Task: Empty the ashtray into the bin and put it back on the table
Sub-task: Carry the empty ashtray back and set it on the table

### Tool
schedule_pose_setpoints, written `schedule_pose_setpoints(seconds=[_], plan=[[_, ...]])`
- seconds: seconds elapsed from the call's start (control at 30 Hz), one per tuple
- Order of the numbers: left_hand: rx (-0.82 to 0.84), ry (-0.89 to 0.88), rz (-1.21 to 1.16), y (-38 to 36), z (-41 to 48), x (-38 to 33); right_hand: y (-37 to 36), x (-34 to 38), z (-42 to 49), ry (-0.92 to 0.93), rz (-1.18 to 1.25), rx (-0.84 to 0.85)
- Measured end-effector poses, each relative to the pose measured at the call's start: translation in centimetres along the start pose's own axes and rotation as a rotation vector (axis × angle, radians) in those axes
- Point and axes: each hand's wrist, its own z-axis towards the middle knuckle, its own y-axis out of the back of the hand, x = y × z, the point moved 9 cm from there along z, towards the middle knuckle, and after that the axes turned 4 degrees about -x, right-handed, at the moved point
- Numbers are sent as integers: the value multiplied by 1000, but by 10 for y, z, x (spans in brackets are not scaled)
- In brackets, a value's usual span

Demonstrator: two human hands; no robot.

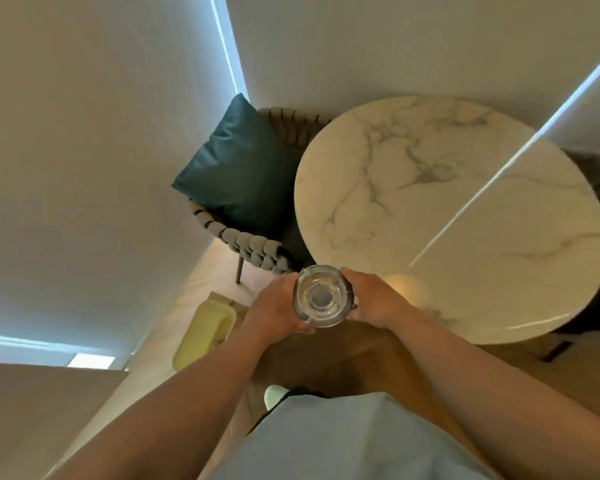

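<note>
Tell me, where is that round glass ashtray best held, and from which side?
By its thick outer rim, from two opposite sides, as here: the left hand and right hand cup the ashtray from left and right. Its round, smooth glass wall offers no handle, and side holds keep the open bowl facing up.

Chair (250, 216) left of table (465, 209) (touching)

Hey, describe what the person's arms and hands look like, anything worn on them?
Both forearms are bare to the picture's lower edge: no sleeves, gloves, watch or rings visible on the left hand or right hand. Only a pale blue garment shows below, at the torso.
</note>
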Motion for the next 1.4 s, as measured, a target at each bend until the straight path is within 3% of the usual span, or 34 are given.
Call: schedule_pose_setpoints(seconds=[0.37,0.67,0.93,1.4], plan=[[130,-121,49,-100,-2,-141,51,-129,-115,-131,56,-80],[179,-199,86,-132,16,-207,84,-183,-149,-180,71,-134],[198,-244,127,-133,56,-223,101,-204,-125,-219,67,-133],[267,-242,129,-101,194,-198,143,-220,-3,-317,109,-124]])
